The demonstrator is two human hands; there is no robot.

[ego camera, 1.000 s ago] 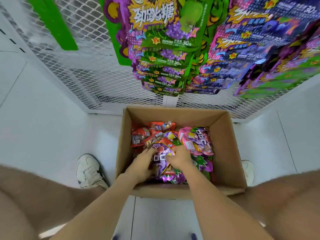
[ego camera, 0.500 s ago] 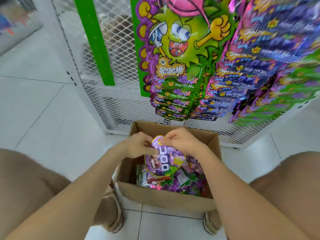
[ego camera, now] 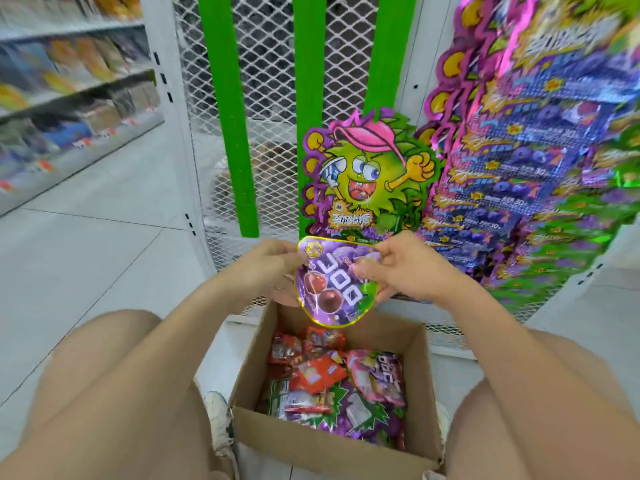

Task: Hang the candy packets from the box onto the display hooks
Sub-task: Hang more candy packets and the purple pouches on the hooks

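Purple candy packet (ego camera: pixel 334 284) pinched between both hands (ego camera: pixel 403 271).

The box (ego camera: pixel 332 455) is plain brown cardboard, matt, with raw, slightly frayed cut edges. Inside it, the loose packets (ego camera: pixel 322 375) are crinkled plastic film, glossy and catching light. Just above the box, the purple packet (ego camera: pixel 334 289) is smooth, shiny film with a gold-toned rim. Behind the box, the rack (ego camera: pixel 270 81) is white-painted metal mesh crossed by flat, matt green strips (ego camera: pixel 228 116). Right of the box, the hanging packets (ego camera: pixel 519 168) glint like metallic foil. Left of the box, the floor (ego camera: pixel 86 254) is smooth pale tile with a faint sheen.
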